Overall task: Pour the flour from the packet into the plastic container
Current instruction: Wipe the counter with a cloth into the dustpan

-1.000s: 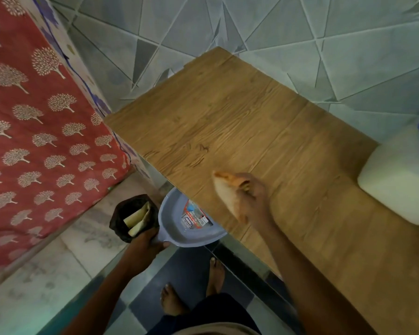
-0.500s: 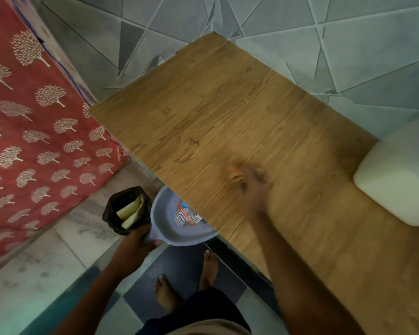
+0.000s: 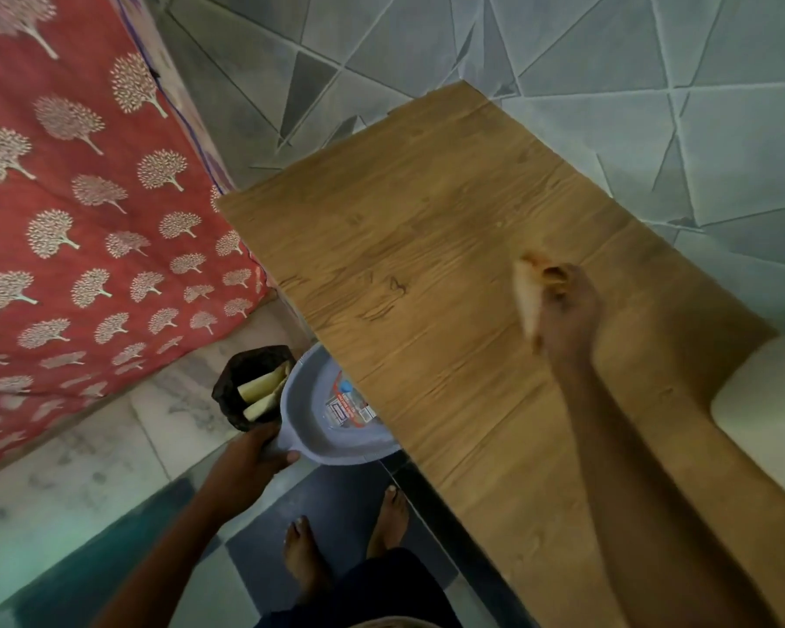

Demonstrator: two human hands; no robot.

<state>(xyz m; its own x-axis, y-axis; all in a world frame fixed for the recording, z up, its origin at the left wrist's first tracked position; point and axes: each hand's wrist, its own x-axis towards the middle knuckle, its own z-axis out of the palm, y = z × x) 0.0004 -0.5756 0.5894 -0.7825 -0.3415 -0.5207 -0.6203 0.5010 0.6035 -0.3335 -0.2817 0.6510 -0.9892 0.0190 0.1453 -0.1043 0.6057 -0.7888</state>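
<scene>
My right hand rests on the wooden table, shut on a pale orange cloth that is blurred. Below the table's near edge, my left hand grips the handle of a grey dustpan with a printed label inside; the pan's far part is tucked under the tabletop. The white plastic container stands on the table at the right frame edge, only partly in view. No flour packet shows in this view.
A black bag with pale yellow pieces sits on the floor beside the dustpan. A red tree-patterned cloth hangs at the left. Grey tiled wall backs the table. My bare feet stand on the tiled floor.
My right hand has swept the cloth across the table, first blurred near the front edge, now farther right and back. The left hand still holds the dustpan at the edge.
</scene>
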